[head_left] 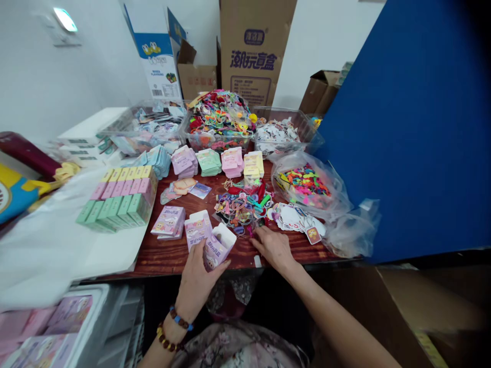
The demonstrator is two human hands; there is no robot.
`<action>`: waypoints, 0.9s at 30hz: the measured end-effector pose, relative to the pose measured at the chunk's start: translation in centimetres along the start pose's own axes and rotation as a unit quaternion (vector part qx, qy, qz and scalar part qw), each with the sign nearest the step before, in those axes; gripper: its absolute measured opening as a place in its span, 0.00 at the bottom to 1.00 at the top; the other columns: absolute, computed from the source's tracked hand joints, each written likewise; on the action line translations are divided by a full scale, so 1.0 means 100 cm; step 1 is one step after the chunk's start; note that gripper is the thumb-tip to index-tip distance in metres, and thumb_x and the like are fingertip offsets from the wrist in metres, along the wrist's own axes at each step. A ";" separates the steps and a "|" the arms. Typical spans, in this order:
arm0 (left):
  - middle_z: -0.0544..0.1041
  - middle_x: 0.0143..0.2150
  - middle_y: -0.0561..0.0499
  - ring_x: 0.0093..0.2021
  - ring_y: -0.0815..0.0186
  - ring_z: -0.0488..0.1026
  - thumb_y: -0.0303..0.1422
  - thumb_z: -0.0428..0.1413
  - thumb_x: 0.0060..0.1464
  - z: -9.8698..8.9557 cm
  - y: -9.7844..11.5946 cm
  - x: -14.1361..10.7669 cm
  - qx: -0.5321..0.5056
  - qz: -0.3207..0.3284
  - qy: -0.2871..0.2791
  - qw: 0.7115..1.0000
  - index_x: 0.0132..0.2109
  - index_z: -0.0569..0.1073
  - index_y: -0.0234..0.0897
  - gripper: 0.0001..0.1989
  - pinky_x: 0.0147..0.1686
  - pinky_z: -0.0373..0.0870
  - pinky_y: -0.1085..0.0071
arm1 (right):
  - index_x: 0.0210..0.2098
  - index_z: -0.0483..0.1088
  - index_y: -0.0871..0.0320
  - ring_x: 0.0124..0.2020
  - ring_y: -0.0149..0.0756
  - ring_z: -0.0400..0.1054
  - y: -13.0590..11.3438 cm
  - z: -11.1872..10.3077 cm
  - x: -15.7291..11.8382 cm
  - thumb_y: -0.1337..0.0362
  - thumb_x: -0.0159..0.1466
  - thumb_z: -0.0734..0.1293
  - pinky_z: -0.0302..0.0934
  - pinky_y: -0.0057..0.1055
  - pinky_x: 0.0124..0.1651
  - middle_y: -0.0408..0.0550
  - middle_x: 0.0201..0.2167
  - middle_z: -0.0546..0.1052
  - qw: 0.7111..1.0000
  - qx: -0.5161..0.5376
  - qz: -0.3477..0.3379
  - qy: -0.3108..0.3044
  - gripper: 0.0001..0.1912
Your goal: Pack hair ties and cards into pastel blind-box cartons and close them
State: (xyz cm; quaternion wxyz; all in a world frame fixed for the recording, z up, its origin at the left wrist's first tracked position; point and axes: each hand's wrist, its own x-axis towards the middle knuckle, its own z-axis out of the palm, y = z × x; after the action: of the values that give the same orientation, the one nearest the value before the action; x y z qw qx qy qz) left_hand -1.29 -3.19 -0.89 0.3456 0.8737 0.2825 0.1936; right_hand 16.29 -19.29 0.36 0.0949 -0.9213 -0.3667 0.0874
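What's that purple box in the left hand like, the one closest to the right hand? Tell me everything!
The purple box is small and looks like thin card, printed with lettering and pictures. Its top is open, with a white flap sticking up. The left hand holds it tilted, top toward the right, near the table's front edge, beside another purple box.

Blue panel, tall brown carton, glowing light on white wall
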 end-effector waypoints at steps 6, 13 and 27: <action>0.71 0.55 0.40 0.57 0.51 0.71 0.41 0.63 0.53 -0.003 -0.003 -0.004 0.027 0.034 -0.017 0.999 0.61 0.61 0.38 0.32 0.59 0.69 0.49 | 0.45 0.71 0.56 0.41 0.43 0.75 -0.004 -0.003 0.001 0.61 0.69 0.60 0.52 0.32 0.32 0.50 0.46 0.78 0.999 -0.025 0.024 -0.027 0.10; 0.71 0.54 0.44 0.57 0.51 0.69 0.35 0.65 0.52 0.007 0.004 -0.007 0.042 0.073 -0.070 0.994 0.61 0.60 0.41 0.33 0.59 0.69 0.49 | 0.36 0.70 0.54 0.39 0.39 0.72 0.008 -0.007 0.001 0.62 0.62 0.65 0.48 0.29 0.33 0.44 0.35 0.79 0.989 0.105 0.065 -0.085 0.04; 0.71 0.53 0.47 0.56 0.53 0.69 0.32 0.66 0.50 0.008 0.009 -0.002 0.037 0.089 -0.071 0.993 0.60 0.61 0.42 0.34 0.57 0.69 0.52 | 0.33 0.69 0.53 0.22 0.31 0.61 0.006 -0.019 -0.014 0.58 0.64 0.64 0.52 0.27 0.27 0.38 0.22 0.70 0.917 0.399 -0.010 -0.009 0.06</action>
State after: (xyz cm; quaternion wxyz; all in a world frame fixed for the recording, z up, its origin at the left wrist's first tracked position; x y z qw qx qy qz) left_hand -0.67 -4.25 -0.86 0.3137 0.9191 0.1848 0.1507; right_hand 16.12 -20.91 2.21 0.4519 -0.8028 -0.3111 0.2335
